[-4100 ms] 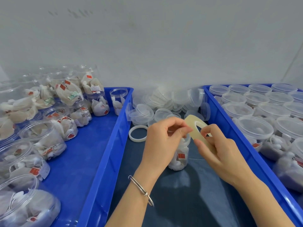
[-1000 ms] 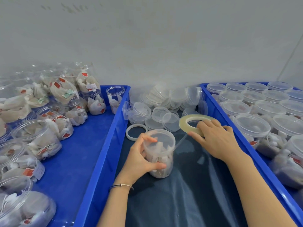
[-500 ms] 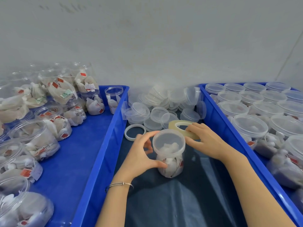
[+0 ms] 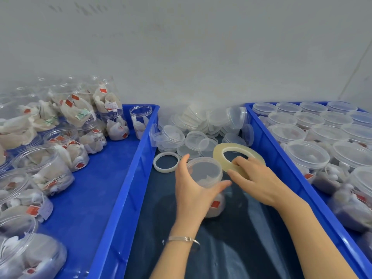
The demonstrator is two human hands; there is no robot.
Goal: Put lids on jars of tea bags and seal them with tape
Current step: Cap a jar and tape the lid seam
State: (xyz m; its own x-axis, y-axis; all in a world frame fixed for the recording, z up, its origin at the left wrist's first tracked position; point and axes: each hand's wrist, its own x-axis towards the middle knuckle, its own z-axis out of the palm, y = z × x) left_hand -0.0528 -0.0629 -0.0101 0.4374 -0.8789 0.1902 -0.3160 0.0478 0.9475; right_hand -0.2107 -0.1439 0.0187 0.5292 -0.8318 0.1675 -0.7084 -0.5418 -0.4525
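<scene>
The jar (image 4: 205, 178) stands upright on the dark sheet (image 4: 231, 238) that covers the worktop between two blue trays, and it is a small clear plastic tub with a cloudy, translucent lid (image 4: 204, 170) sitting on its mouth. Through the wall you can make out pale tea bags and one little red tag low on the side facing us. The left hand (image 4: 193, 190) is curled around the jar from the near side, thumb lying along the front under the lid's rim and fingers reaching round the far side, a thin metal bangle (image 4: 182, 239) on its wrist. The right hand (image 4: 255, 178) grasps a roll of tape (image 4: 237, 156), a wide yellowish ring tilted up just beside the jar's right edge, with fingertips hooked over its near rim. Behind them lies a loose heap of spare clear lids (image 4: 193, 127), and a thin white ring (image 4: 166, 162) rests flat to the left of the jar. The left tray (image 4: 112, 198) carries open jars stuffed with tea bags; the right tray (image 4: 281, 158) is packed with jars already lidded.
</scene>
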